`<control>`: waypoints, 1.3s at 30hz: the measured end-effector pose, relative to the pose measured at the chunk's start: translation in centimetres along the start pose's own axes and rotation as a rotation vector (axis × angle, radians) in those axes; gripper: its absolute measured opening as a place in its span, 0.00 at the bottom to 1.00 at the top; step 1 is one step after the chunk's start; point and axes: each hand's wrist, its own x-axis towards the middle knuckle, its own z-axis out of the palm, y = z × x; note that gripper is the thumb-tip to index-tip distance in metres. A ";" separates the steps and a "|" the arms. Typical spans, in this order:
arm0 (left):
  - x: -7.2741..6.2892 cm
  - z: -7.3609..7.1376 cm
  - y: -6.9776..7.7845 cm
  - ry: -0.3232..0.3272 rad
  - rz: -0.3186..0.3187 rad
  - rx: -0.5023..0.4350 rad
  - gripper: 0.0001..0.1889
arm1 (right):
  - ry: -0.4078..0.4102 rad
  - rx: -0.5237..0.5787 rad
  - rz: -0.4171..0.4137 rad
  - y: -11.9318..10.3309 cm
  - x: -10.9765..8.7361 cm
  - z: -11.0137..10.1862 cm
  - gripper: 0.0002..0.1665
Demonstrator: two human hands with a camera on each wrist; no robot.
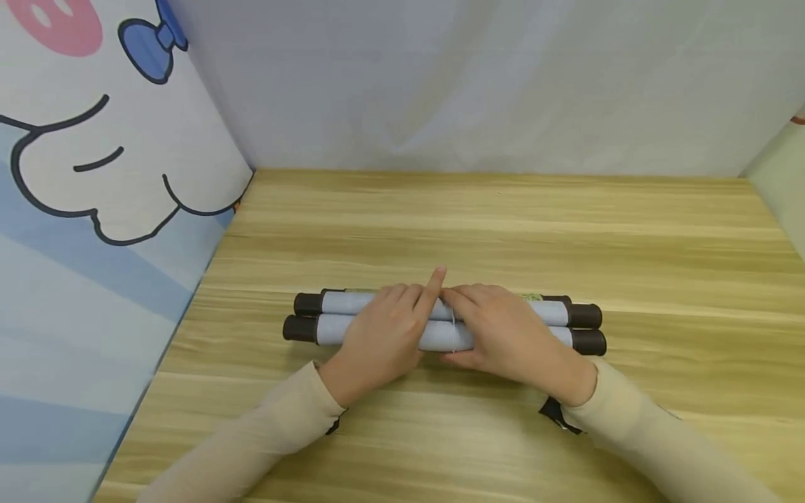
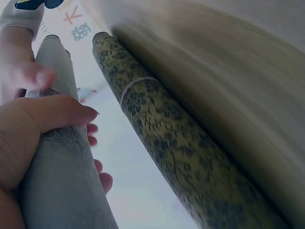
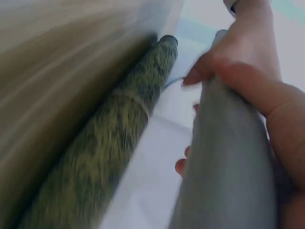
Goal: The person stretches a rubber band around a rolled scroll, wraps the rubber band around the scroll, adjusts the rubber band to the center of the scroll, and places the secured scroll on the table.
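Note:
Two pale blue rolled scrolls with dark end knobs lie side by side across the head view, a front scroll [image 1: 435,338] and a back scroll [image 1: 348,302]. A green floral-patterned scroll [image 2: 162,129] runs just behind them, mostly hidden from above. My left hand [image 1: 385,334] curls over the pale pair left of the middle, its index finger stretched forward. Right of the middle my right hand [image 1: 511,334] grips them, thumb at the near side. Thin white string [image 1: 454,334] crosses the pale scrolls between the hands. Both wrist views show fingers wrapped round a pale scroll [image 3: 224,162].
The scrolls are over a wood-grain table [image 1: 402,223]. A pale curtain [image 1: 478,91] stands behind its far edge, and a cartoon-printed cloth [image 1: 126,181] rises along the left edge. Another pale panel [image 1: 782,175] borders the right side.

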 end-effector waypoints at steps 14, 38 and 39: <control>0.6 0.0 -6.8 -0.068 -0.076 -0.144 0.45 | 0.102 0.119 0.083 7.0 -2.2 -2.0 0.47; 0.2 3.2 -11.2 -0.371 -0.150 -0.298 0.40 | -0.210 0.269 0.232 9.8 0.9 1.8 0.47; 0.2 3.2 -11.3 -0.391 -0.149 -0.315 0.40 | -0.220 0.270 0.226 9.8 0.9 1.8 0.46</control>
